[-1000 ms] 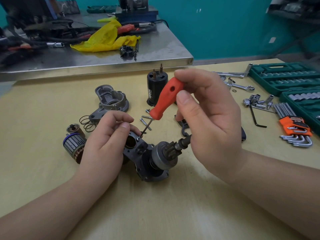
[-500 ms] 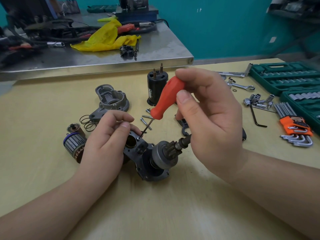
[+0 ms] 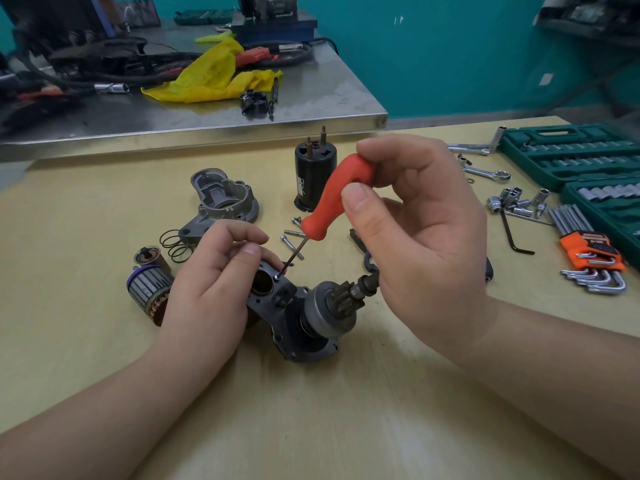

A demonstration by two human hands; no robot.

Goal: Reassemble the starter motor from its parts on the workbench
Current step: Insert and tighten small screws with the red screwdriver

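Two hands: right [image 3: 426, 237] fingers grip 1 screwdriver [image 3: 332, 199], left [image 3: 211, 282] steadies 1 housing [image 3: 298, 317].

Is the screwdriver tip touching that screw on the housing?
Touching: the head view shows the screwdriver tip seated on the screw in the housing.

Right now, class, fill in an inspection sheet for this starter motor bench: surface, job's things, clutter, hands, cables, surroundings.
Surface: pale wooden workbench, bare toward the near edge.
Job's things: dark housing with pinion gear at centre; armature left of it; grey end housing, black solenoid, loose screws and rings behind.
Clutter: hex key set, loose sockets, green socket cases on the right.
Hands: left hand steadies the housing; right hand grips the red-handled screwdriver, tip at a screw on the housing.
Cables: dark tangle on the steel table behind.
Surroundings: steel table, yellow rag, teal wall.
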